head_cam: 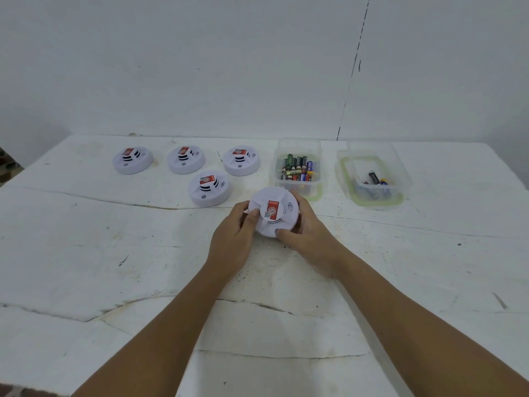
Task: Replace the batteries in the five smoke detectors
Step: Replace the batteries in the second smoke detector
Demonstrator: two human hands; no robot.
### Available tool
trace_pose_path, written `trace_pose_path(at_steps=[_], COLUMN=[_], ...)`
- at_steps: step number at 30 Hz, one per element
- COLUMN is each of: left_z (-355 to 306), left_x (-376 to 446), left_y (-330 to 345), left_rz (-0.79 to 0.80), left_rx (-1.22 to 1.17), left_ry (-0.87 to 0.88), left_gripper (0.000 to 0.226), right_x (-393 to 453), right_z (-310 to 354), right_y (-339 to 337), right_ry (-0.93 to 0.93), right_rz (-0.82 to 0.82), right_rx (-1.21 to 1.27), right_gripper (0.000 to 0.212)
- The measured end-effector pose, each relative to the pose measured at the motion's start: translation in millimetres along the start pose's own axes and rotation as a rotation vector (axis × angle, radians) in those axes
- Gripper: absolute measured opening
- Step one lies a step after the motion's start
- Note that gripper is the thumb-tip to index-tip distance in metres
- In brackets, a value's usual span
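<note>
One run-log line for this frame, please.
both hands grip detector | four detectors on table | two battery tubs

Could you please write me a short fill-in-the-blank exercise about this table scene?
1. Both hands grip one round white plastic smoke detector; ____ more sit on the white table.
2. The fuller clear plastic battery tub stands to the ____ of the emptier clear tub.
3. Each detector carries a ____ label.

Missing words: four; left; red

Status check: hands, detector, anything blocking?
Both hands grip one detector. Four detectors wait behind. Battery tub unobstructed.
</note>
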State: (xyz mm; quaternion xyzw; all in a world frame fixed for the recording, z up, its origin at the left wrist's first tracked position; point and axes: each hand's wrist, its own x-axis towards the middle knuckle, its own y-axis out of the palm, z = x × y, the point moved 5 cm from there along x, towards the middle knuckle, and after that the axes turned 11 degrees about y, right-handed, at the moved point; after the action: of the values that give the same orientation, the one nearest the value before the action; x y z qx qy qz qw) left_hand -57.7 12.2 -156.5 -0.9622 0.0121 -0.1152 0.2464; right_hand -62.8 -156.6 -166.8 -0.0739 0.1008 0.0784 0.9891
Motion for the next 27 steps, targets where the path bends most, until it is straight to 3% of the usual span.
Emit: trace_pose_path(at_steps=[27], left_z=[7.0], left_x=[-0.9], left_y=[1.7], left_rz=[0.02], left_rx=[0.028], left_ry=[0.061], left_gripper=[0.035], right_x=[-2.2], right_z=[-0.7], right_y=[-2.6], right_ry=[-0.022], right_rz=[-0.03], right_rx=[-0.026], right_gripper=[0.077])
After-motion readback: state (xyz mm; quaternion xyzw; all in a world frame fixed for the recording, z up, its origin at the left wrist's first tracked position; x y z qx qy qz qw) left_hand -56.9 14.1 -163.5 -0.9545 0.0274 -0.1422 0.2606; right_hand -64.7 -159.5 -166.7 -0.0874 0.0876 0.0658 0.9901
